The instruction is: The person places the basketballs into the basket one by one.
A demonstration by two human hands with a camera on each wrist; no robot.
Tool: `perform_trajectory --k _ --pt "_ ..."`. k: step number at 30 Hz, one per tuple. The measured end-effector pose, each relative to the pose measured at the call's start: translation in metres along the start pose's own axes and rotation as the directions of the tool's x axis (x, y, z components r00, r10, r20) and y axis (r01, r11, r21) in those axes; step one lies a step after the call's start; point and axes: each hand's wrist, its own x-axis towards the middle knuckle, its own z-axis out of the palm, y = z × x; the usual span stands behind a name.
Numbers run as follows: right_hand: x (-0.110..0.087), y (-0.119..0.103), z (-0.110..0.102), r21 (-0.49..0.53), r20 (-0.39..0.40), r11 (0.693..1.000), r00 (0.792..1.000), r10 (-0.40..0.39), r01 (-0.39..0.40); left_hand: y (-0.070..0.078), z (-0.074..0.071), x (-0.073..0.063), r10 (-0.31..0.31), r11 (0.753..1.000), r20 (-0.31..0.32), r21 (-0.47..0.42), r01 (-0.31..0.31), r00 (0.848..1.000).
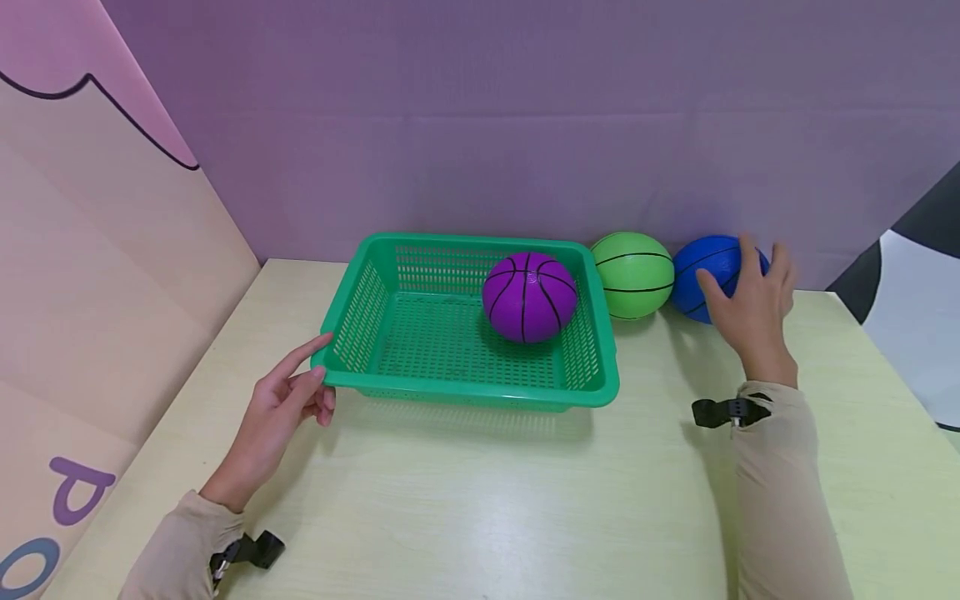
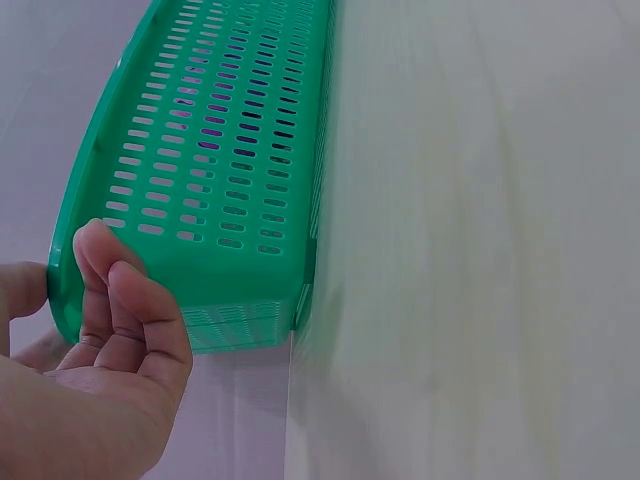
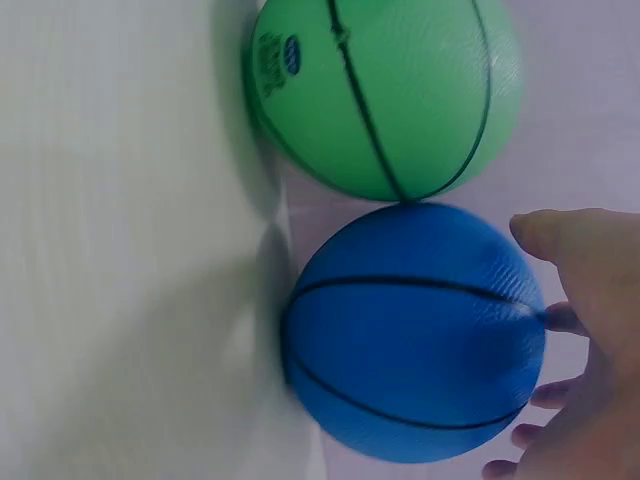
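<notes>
A green plastic basket [image 1: 465, 392] with slotted sides stands on the table, and a purple ball [image 1: 529, 297] with black basketball lines lies in its right part. My left hand [image 1: 281, 404] holds the basket's rim at the near left corner; the left wrist view shows fingers [image 2: 150, 310] curled by the rim. At the right, my right hand [image 1: 753, 304] reaches over a blue ball [image 3: 410, 340] with fingers spread and loosely bent. Its fingertips are at the ball's upper and far side; firm contact cannot be made out. A light green ball [image 1: 632, 275] sits between basket and blue ball.
A purple backdrop [image 1: 525, 125] rises right behind the basket and balls. On the left stands a pale printed panel [image 1: 97, 250] with letters. The light wooden table [image 1: 480, 500] extends in front, and a black-and-white printed surface [image 1: 915, 308] lies beyond its right edge.
</notes>
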Motion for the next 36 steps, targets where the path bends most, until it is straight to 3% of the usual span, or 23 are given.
perform_trajectory --k 4,9,17,28,36 --pt "0.001 0.008 0.002 0.030 0.028 0.999 0.999 0.043 -0.043 0.000 0.000 0.000 0.000 1.000 0.009 0.000 0.000 1.000" --pt "0.003 0.010 0.003 0.106 -0.008 0.987 0.993 0.120 -0.119 -0.001 0.000 0.001 0.006 1.000 0.026 -0.007 -0.006 1.000" --pt "0.000 0.013 -0.005 0.139 -0.025 0.947 0.955 0.294 -0.288 0.001 0.001 0.000 0.005 1.000 0.017 0.003 -0.005 1.000" --pt "-0.004 0.018 0.004 0.146 0.060 0.940 0.951 0.302 -0.308 0.001 0.002 0.002 0.005 1.000 0.002 -0.012 -0.005 1.000" --pt "-0.004 0.015 0.011 0.163 0.049 0.932 0.946 0.321 -0.325 0.001 0.001 0.000 0.007 1.000 -0.003 -0.023 -0.007 1.000"
